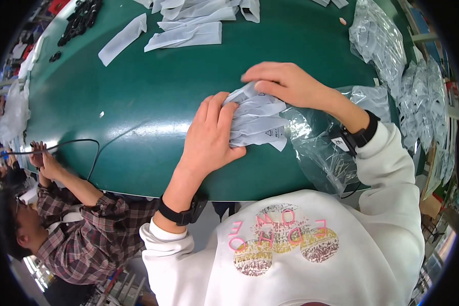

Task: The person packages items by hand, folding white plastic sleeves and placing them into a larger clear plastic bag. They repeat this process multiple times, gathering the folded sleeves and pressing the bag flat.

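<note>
A bundle of frosted white plastic bags [260,120] lies on the green table in front of me, overlapping in a row, with small dark print at their right ends. My left hand [209,130] is closed around the bundle's left end, fingers over the top and thumb along the near edge. At the far edge of the bundle, my right hand [288,84] is open, its fingers stretched to the left and its thumb near the top bag. Its fingertips appear slightly blurred. Beside the bundle on the right lies a large clear plastic bag [316,153].
More frosted bags [188,36] are spread at the far side of the green table [153,92]. Clear sacks of bags [375,38] line the right edge. Black cables [81,20] lie far left. A co-worker in a plaid shirt [97,234] handles something dark at left.
</note>
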### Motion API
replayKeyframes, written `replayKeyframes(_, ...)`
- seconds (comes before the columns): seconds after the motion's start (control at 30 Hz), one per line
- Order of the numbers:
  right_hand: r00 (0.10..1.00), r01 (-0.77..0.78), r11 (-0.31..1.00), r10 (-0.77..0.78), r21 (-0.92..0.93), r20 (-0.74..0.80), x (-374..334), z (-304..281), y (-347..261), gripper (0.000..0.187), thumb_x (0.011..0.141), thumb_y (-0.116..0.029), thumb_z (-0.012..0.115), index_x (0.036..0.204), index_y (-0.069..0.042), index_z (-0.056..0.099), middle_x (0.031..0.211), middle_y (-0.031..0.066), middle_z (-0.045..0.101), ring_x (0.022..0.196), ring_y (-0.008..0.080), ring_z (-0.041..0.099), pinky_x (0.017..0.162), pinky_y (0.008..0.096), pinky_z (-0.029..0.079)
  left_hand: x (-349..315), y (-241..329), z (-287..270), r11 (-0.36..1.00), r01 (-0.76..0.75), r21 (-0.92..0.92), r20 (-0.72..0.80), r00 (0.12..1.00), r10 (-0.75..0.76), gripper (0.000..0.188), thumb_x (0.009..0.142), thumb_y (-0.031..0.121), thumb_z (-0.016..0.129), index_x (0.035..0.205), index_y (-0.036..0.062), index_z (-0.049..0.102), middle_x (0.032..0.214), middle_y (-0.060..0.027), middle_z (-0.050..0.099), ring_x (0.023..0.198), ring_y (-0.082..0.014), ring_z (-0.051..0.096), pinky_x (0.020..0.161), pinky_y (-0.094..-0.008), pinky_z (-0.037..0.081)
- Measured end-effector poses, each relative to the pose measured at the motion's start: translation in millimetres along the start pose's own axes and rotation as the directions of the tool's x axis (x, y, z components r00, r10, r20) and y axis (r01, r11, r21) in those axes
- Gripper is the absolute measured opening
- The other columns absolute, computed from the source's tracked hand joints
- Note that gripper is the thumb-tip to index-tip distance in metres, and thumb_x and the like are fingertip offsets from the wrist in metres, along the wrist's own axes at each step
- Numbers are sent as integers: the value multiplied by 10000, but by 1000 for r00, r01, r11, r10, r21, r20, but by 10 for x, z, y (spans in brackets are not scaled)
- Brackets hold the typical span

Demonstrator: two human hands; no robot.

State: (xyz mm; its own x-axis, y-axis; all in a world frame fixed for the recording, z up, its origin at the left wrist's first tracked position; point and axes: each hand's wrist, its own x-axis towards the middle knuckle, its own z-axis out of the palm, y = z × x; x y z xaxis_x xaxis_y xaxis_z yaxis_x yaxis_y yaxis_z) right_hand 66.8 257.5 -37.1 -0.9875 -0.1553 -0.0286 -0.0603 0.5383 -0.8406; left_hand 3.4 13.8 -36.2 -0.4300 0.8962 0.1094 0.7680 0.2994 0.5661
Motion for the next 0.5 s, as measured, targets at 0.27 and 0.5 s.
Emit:
replayKeyframes(0.27, 946, 2, 981, -65, -194, -319, -474, 358, -53, 440, 871, -77, 630, 1308, -74, 573, 1341, 116, 551, 1179, 323, 546, 983, 390, 460, 69, 106, -14, 983, -63, 172, 12, 998, 62, 884, 559, 183, 760, 1359, 15, 425, 1218, -194, 482, 1100, -390, 493, 976, -454, 419)
replayKeyframes(0.5, 860, -341, 848, 107, -406, -499, -1842, 456, -1039, 480, 754, -163, 755, 1189, -58, 584, 1107, 157, 559, 1008, 339, 544, 851, 411, 469, -137, 130, 108, 984, 0, 180, -30, 1000, 5, 904, 566, 170, 743, 1382, -12, 400, 1208, -198, 492, 1090, -395, 490, 961, -440, 421)
